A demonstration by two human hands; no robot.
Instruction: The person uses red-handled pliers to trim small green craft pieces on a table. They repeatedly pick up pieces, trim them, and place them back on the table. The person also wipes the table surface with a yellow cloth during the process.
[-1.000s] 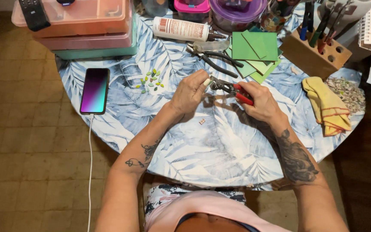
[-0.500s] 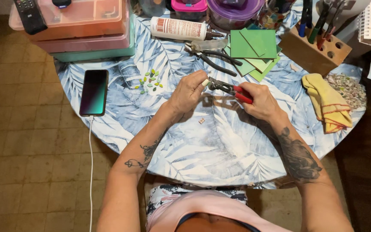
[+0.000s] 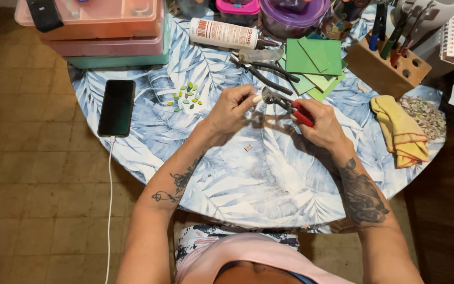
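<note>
Fingers of left hand (image 3: 230, 109) pinch small pale piece (image 3: 258, 98) at nipper tip; right hand (image 3: 319, 122) closed round red-handled nippers (image 3: 285, 104), long axis 4-to-10 o'clock, head pointing 10; green tiles (image 3: 313, 66) farther at 1 o'clock; black pliers (image 3: 262, 71) beside them.

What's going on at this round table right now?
A person sits at a round table with a blue leaf-print cloth. The right hand grips red-handled nippers, and the left hand holds a small pale piece up to their tip, above the cloth. Near the left hand lie small green leaf-shaped bits and a dark phone on a white cable. Beyond the hands are black pliers, green square tiles and a white glue bottle; a yellow cloth lies to the right.
</note>
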